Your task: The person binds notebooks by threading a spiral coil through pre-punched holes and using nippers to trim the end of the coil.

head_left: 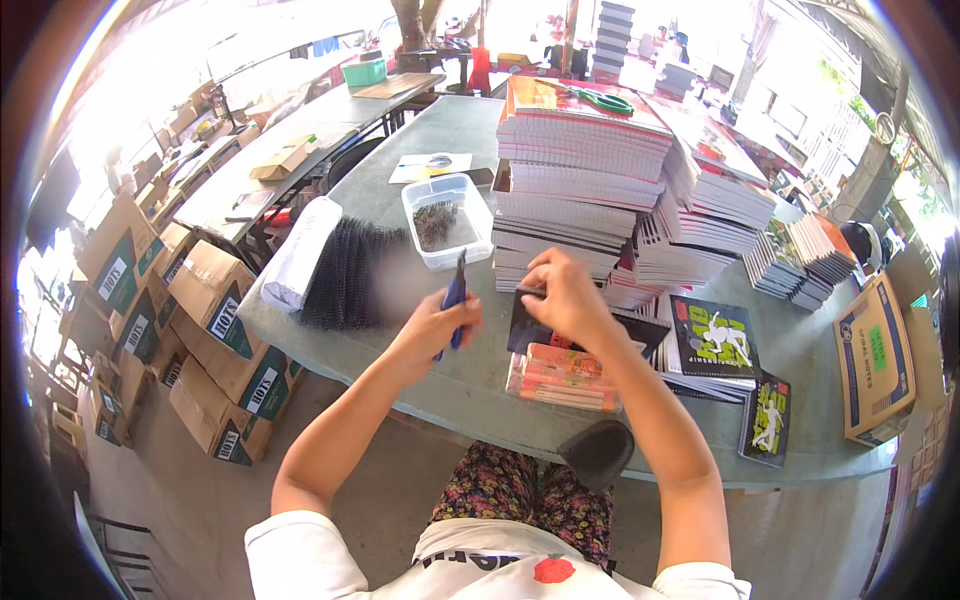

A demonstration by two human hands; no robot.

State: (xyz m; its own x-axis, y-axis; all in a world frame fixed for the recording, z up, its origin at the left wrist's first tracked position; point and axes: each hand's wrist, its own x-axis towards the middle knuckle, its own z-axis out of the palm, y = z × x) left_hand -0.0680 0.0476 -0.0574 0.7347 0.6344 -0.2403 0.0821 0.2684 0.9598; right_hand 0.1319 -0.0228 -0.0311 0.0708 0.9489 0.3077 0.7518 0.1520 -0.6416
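Bright, cluttered workspace; grey-green table (470, 388), surface loaded toward its far edge with tall book piles (585, 150). Left hand (437, 325) grasps blue-handled pliers (456, 292) above the surface, left of centre, tips toward the far edge. Right hand (568, 295) bent-fingered at a dark notebook (522, 330) near the front edge; cannot tell whether it grips anything. Risks, as judged: a loose hold could let the notebook shift and the pliers scratch its cover. Orange-red packs (565, 378) lie near the front edge; a forearm sweep might drop them. Knocked piles could shed the green-handled scissors (605, 100).
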